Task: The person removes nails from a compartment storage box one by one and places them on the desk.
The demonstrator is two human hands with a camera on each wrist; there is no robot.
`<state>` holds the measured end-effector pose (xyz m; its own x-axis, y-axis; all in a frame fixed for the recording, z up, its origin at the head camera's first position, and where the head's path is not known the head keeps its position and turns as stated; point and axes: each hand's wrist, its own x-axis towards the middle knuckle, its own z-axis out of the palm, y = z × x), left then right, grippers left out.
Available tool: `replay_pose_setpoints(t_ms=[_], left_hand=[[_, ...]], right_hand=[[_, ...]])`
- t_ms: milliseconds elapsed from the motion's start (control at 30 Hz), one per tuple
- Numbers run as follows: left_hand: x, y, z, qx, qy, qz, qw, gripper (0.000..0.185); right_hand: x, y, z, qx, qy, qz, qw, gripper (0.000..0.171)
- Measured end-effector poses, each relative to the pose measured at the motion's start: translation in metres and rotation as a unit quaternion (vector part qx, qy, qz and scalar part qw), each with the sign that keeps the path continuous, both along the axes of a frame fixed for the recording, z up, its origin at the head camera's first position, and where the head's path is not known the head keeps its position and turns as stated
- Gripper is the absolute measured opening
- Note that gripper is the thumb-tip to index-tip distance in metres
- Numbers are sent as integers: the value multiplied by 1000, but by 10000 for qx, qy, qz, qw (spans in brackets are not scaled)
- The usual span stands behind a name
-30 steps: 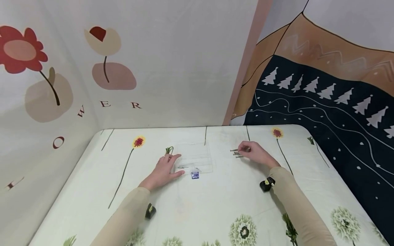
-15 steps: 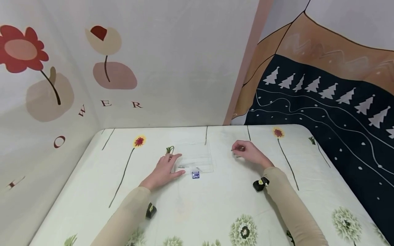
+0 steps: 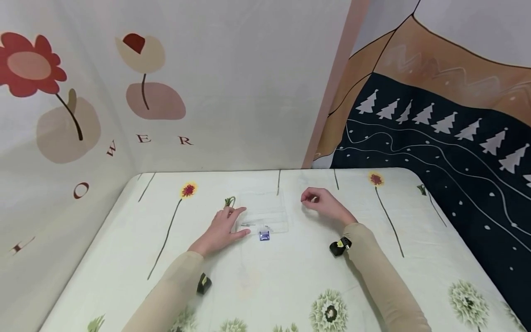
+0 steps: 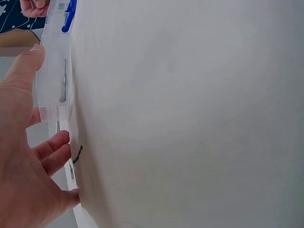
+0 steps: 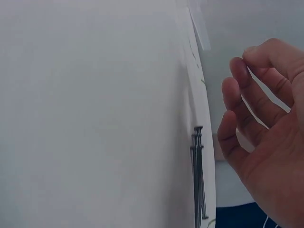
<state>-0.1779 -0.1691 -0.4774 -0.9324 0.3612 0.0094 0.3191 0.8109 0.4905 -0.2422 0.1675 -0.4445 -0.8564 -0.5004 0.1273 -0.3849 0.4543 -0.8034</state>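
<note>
A clear plastic box (image 3: 271,214) with a blue latch (image 3: 264,235) lies on the cloth in front of me. My left hand (image 3: 221,233) spreads at the box's left side, thumb and index finger straight against it. Thin metal nails (image 4: 64,80) show inside through the wall in the left wrist view. My right hand (image 3: 325,203) hovers to the right of the box, fingers loosely curled, thumb tip close to the index fingertip; I see nothing between them. Several long nails (image 5: 197,175) lie side by side on the cloth near that hand, hidden by it in the head view.
A white cloth (image 3: 265,281) printed with flowers covers the table. Fabric with flower prints hangs at the back and left, and dark fabric (image 3: 415,143) with trees at the right. A black wrist camera (image 3: 340,246) sits under the right sleeve.
My right hand has moved left, past the nails and nearer to the box. The nails that showed beside its fingers are covered now in the head view. The left hand and box have stayed put.
</note>
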Motion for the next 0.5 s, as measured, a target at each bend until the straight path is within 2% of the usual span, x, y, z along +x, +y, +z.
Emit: replay_pose_setpoints(t_ms=[67,333,500], left_hand=[[0,0,0,-12,13,-4,10000,72],[1,1,0,-28,-32,0,10000,72],[1,-1,0,-69,21,-10,10000,72]], right_hand=[[-7,-2,-9,-31,17,73,10000,4],[-15,-19,-20,-111,12,241,9996,4],[-16,-30,-18,-178,-3,362,9992,4]])
